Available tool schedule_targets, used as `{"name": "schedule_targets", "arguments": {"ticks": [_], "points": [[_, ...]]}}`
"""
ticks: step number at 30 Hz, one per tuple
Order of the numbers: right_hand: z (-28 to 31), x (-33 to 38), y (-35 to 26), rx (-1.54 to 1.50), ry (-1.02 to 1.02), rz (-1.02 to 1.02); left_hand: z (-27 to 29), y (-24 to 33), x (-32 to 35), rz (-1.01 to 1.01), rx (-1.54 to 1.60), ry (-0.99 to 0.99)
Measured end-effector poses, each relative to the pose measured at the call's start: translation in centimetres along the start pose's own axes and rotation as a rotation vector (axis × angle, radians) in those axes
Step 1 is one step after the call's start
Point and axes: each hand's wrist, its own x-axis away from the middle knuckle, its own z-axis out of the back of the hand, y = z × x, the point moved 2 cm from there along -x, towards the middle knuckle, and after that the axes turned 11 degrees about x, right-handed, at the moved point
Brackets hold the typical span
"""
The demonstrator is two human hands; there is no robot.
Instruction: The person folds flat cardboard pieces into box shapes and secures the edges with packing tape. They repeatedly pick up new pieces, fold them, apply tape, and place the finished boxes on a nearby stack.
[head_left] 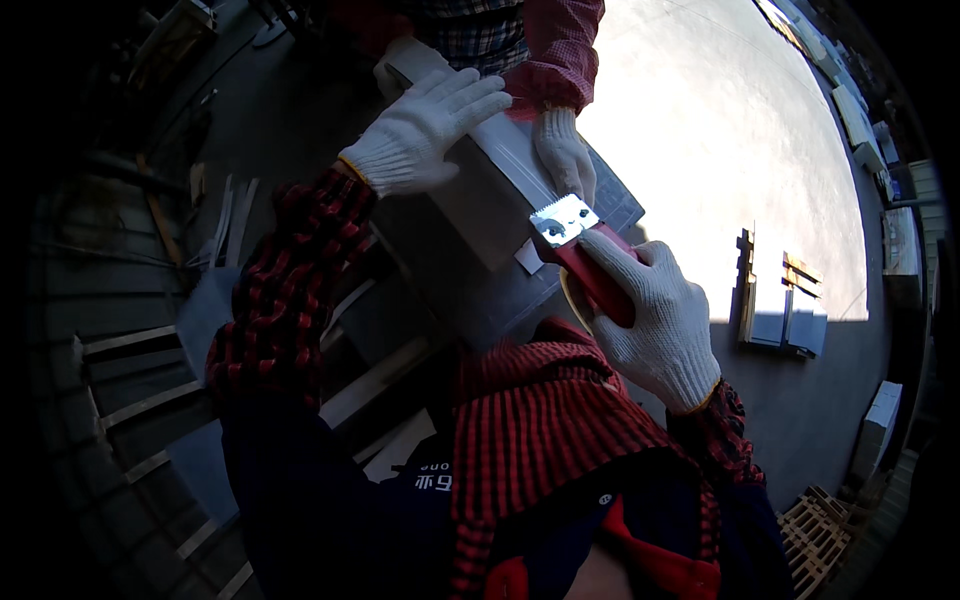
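Observation:
In my right hand (pixel 655 325), gloved in white knit, is a red tape dispenser (pixel 603 285) with a toothed metal cutting edge at its far end. The fingers wrap round its body. My left hand (pixel 425 130), in the same kind of glove, is open with its fingers stretched out flat, over the far left part of a grey box-like package (pixel 470 225). Whether its palm touches the package, I cannot tell. The dispenser's metal end is over the package's right part, beside a small pale piece (pixel 529 257). Its tape roll is hidden.
Across from me, a co-worker in a red checked sleeve (pixel 562 50) has a white-gloved hand (pixel 567 155) on the package. Wooden pallets (pixel 140 400) stand at left. Stacked boards (pixel 785 310) lie on the sunlit floor (pixel 710 130) at right.

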Motion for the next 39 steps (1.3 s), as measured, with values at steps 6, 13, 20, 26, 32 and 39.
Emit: {"name": "schedule_targets", "arguments": {"ticks": [6,13,20,26,32,39], "points": [[-1.1,4.5,2.5,-0.046,0.016,-0.010,-4.6,0.3,-1.0,0.047,0.071,-0.083],[-2.8,5.9,3.1,-0.023,-0.091,0.021,-4.3,1.1,-1.2,0.146,0.016,-0.171],[-6.5,0.5,1.8,0.101,-0.290,0.081,-4.7,4.2,-1.4,0.525,0.873,-0.274],[-11.9,1.3,1.7,0.249,-0.556,0.352,-8.2,8.2,-1.5,0.215,0.072,0.199],[-13.2,-1.1,5.9,0.110,-0.612,0.273,-12.8,8.2,0.2,0.138,0.029,0.535],[-19.7,-5.1,9.7,-0.445,-0.752,0.152,-14.3,8.6,1.1,0.199,-0.065,0.690]]}}
